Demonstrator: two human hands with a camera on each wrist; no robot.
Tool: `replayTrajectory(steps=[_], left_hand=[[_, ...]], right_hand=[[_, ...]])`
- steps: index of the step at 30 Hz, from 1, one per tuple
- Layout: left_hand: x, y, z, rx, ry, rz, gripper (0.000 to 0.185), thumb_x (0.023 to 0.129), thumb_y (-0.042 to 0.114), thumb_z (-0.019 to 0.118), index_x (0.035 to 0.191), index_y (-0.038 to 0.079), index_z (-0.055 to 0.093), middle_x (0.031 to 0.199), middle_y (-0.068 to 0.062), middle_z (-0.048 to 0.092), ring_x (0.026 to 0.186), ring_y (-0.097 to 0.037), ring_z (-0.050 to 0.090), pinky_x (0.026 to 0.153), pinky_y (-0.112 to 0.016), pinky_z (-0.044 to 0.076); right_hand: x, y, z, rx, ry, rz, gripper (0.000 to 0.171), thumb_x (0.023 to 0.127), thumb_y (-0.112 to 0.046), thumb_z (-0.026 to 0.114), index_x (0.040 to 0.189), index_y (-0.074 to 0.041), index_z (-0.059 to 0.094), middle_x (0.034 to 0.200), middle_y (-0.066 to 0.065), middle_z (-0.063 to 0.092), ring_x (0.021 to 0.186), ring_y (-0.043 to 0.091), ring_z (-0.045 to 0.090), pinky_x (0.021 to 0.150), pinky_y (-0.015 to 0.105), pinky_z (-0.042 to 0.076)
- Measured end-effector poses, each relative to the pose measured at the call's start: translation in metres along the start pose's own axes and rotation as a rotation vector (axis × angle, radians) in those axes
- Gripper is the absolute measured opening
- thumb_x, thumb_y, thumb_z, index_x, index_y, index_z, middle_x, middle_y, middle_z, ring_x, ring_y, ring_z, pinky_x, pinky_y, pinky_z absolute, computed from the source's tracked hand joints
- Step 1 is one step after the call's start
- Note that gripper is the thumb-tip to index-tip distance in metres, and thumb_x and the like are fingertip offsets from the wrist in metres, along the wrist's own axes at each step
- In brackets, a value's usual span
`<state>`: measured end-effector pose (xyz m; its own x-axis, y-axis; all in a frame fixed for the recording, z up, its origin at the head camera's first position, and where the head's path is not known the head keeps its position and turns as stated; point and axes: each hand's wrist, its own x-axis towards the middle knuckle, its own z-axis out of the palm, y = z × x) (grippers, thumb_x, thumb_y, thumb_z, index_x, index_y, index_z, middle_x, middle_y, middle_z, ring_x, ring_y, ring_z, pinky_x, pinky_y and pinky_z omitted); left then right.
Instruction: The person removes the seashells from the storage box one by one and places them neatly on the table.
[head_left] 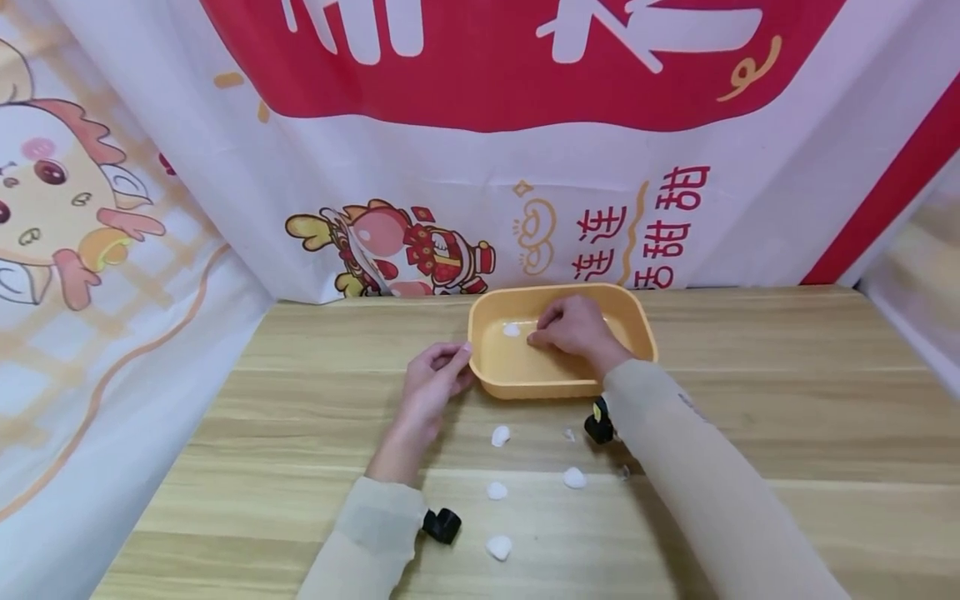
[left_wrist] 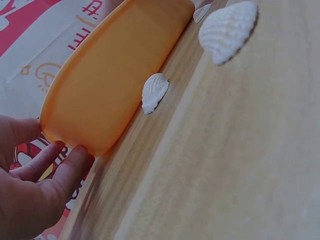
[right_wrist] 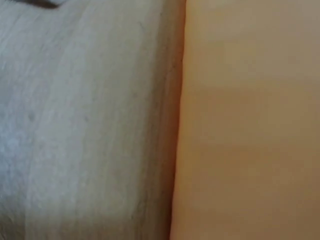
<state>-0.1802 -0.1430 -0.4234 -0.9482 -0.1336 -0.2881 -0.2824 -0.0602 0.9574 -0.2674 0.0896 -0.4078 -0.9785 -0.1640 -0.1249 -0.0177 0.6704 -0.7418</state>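
Tray: an orange plastic tray (head_left: pixel 562 385) with rounded corners stands on the wooden desk (head_left: pixel 787 433), toward the desk's 12 o'clock edge, just short of the backdrop.
Left grip: the left hand (head_left: pixel 435 385) rests at the tray's 9 o'clock corner, fingers curled loosely against the outer wall; the left wrist view shows the fingertips (left_wrist: pixel 75 165) touching the tray's (left_wrist: pixel 110 85) rounded end, pinching nothing.
Right grip: the right hand (head_left: pixel 573 327) reaches inside the tray, fingers bent down to the floor of it; whether they pinch anything, I cannot tell.
Shell in tray: one white shell (head_left: pixel 512 330) lies on the tray floor, at 9 o'clock of the right fingertips, just beside them.
Shells on desk: four larger white shells lie at 6 o'clock of the tray, between the two forearms (head_left: pixel 500 436) (head_left: pixel 497 490) (head_left: pixel 574 477) (head_left: pixel 498 547); a small pale fragment (head_left: pixel 570 434) lies near the right wrist.
Open room: bare wood stretches wide at 3 o'clock of the tray and at 9 o'clock of the left hand; the desk's 9 o'clock edge meets draped cloth.
Writing: the backdrop banner (head_left: pixel 525 167) carries red Chinese characters, among them 连连 and 甜甜, beside a cartoon figure in red.
Right wrist view: only blurred wood grain and the tray's (right_wrist: pixel 250 125) orange wall.
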Motion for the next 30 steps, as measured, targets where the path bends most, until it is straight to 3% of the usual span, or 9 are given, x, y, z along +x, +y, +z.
replayTrajectory(steps=[8,17,30], left_hand=[[-0.0014,0.0025,-0.0015,-0.01,-0.002,-0.005,0.031,0.106,0.025,0.071,0.132,0.007,0.068,0.134,-0.013,0.067,0.119,-0.024,0.07,0.105,-0.033,0.065],[-0.0009,0.0006,-0.001,-0.017,-0.003,-0.002,0.031,0.106,0.024,0.071,0.131,0.007,0.068,0.134,-0.014,0.068,0.12,-0.025,0.071,0.105,-0.034,0.065],[0.0001,0.002,-0.0016,-0.004,-0.005,-0.017,0.03,0.106,0.027,0.071,0.13,0.009,0.069,0.134,-0.012,0.068,0.121,-0.025,0.07,0.105,-0.033,0.064]], right_hand=[[0.0031,-0.001,0.0027,-0.04,0.011,-0.029,0.02,0.086,-0.019,0.09,0.097,-0.008,0.078,0.102,0.009,0.074,0.096,0.023,0.063,0.084,0.03,0.051],[0.0017,-0.0014,0.0027,-0.075,0.008,-0.023,0.025,0.086,-0.026,0.091,0.098,-0.008,0.078,0.1,0.008,0.074,0.093,0.022,0.063,0.08,0.028,0.051],[0.0067,-0.0009,0.0039,-0.087,-0.015,-0.011,0.017,0.089,-0.022,0.089,0.095,-0.009,0.079,0.1,0.008,0.075,0.094,0.023,0.063,0.08,0.029,0.051]])
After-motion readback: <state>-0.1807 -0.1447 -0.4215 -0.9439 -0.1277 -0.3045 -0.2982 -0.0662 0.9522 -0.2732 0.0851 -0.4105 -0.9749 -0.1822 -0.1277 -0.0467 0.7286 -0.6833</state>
